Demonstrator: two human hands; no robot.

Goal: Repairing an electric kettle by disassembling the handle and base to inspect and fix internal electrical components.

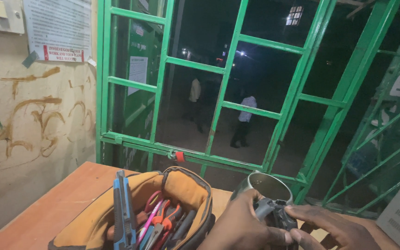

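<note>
Head view. Both hands meet on a small dark grey plastic device (274, 214), blocky with ridged edges, held just in front of a steel mug (267, 186) that stands on the table (65, 199). The left hand (241, 224) is curled around the device from its near-left side, fingers closed on the body. The right hand (336, 227) comes in from the right of the device, fingers half bent, tips pressing its top edge.

Judgement: the device looks light, rigid and hard-shelled, with moulded ribs offering grip; it is best taken by its flat sides, as it is now. The mug is smooth polished metal, likely slippery, open-topped.

Left of the device sits an open tool pouch (181, 190), orange fabric with black trim, soft-walled. It holds red-handled pliers (167, 217) and a blue utility knife (123, 213) standing upright. The table is reddish wood, matt. Behind the mug stands a green painted metal window grille (230, 65).
</note>
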